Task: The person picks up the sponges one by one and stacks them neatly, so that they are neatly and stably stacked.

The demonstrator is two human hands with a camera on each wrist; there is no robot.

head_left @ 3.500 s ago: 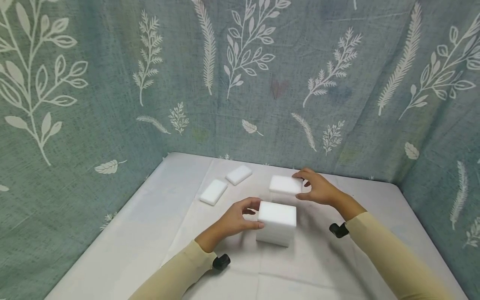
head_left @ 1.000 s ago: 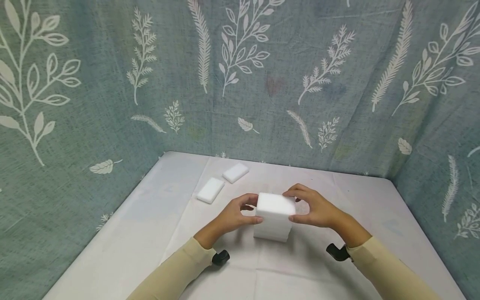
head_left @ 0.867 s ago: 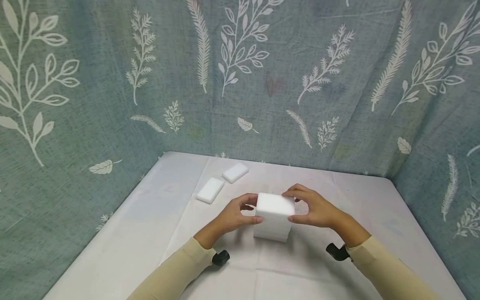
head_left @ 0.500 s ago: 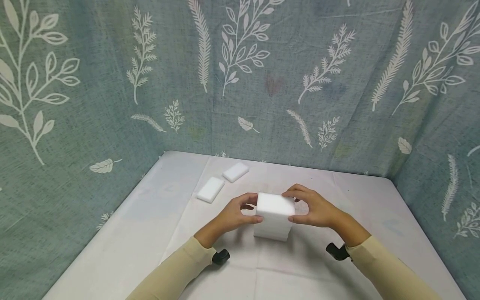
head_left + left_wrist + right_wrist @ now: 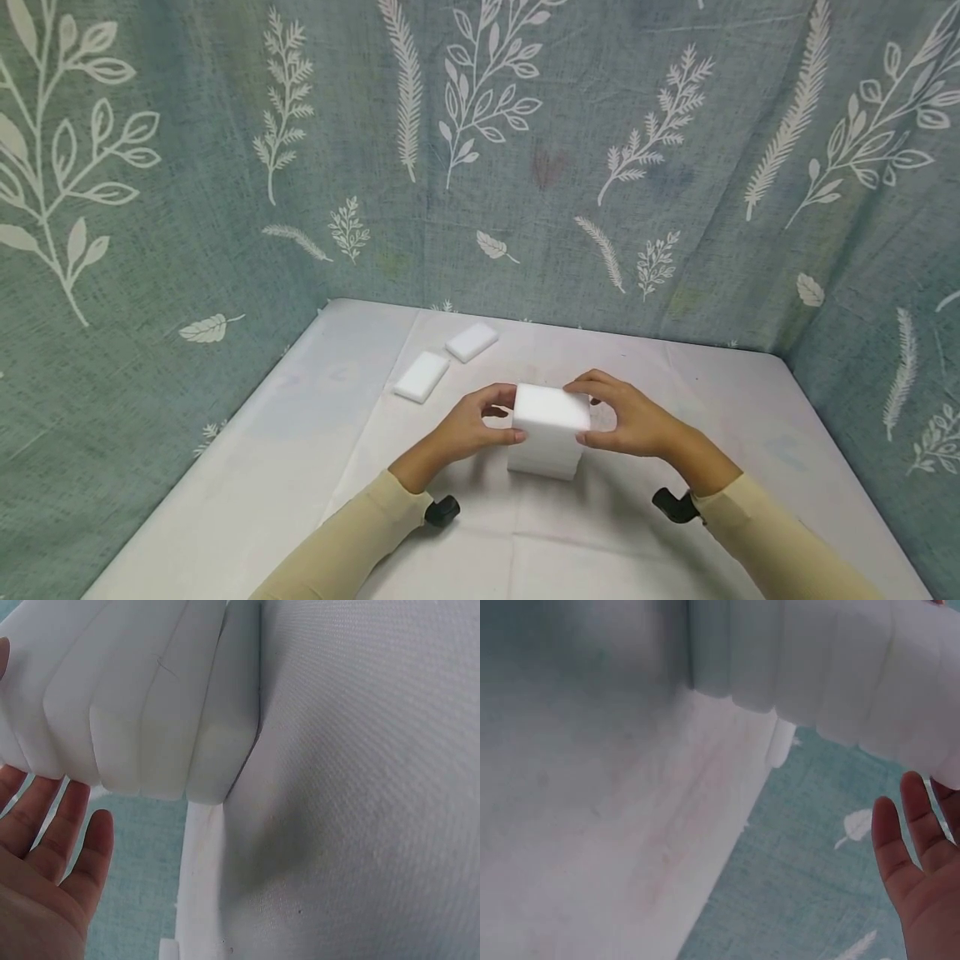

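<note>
A stack of white block sponges point(image 5: 546, 457) stands upright in the middle of the table. My left hand point(image 5: 467, 427) holds its left side near the top, thumb at the front corner and fingers at the back. From the right, my right hand point(image 5: 636, 417) pinches the top sponge point(image 5: 552, 403) between thumb and fingers. In the left wrist view, several layers of the stack point(image 5: 157, 712) lie slightly out of line, with fingertips touching the upper ones. The right wrist view has the stack's other side point(image 5: 802, 667), its edges a little stepped.
Two loose white sponges lie flat at the back left, one nearer point(image 5: 422, 377) and one farther point(image 5: 472, 342). A white cloth covers the table point(image 5: 300, 467). Leaf-patterned blue-green curtain point(image 5: 420, 167) encloses its back and sides.
Since 3.5 seconds ago, my right hand has brought a sponge from behind the stack onto its top. Over the last second both hands have stayed nearly still.
</note>
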